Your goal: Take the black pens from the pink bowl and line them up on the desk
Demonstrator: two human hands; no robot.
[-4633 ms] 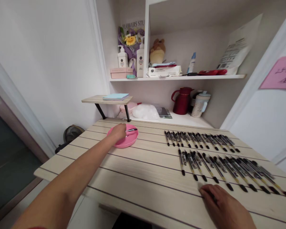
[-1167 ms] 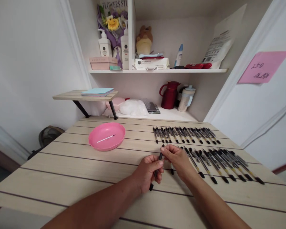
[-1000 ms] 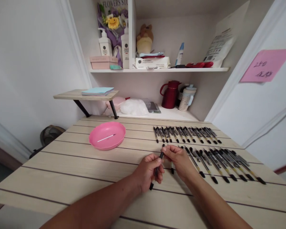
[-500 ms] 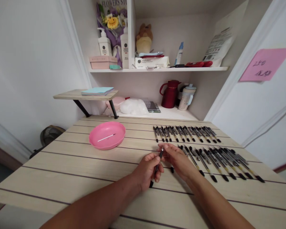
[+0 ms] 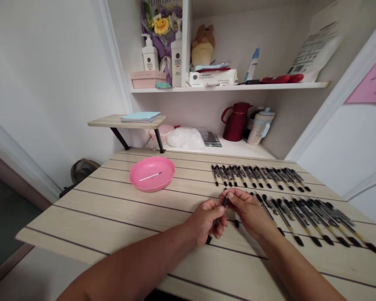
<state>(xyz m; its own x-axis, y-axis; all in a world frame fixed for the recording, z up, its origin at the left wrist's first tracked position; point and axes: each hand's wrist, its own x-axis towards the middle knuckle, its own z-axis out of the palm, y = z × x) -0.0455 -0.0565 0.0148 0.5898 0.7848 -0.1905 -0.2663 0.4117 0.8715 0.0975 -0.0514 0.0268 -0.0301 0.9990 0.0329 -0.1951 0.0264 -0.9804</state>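
Observation:
My left hand (image 5: pixel 206 220) is curled round the barrel of a black pen (image 5: pixel 218 216), whose lower end pokes out below my fingers. My right hand (image 5: pixel 248 210) pinches the pen's upper end between thumb and fingers. Both hands hover just above the wooden table (image 5: pixel 119 213), left of two rows of black pens: a far row (image 5: pixel 257 175) and a near row (image 5: pixel 310 217). A pink dish (image 5: pixel 152 174) with one thin white refill (image 5: pixel 150 177) in it sits further left.
Behind the table a low shelf holds a red jug (image 5: pixel 236 122), a pale cup (image 5: pixel 260 126) and a white bag (image 5: pixel 185 138). An upper shelf carries bottles, a box and a plush toy. A small riser (image 5: pixel 127 122) bears a notebook. Pink note (image 5: pixel 369 81) on the right wall.
Both hands have kept their hold on the pen with small finger shifts at its top. The view has swung left, so everything sits a little further right in the frame.

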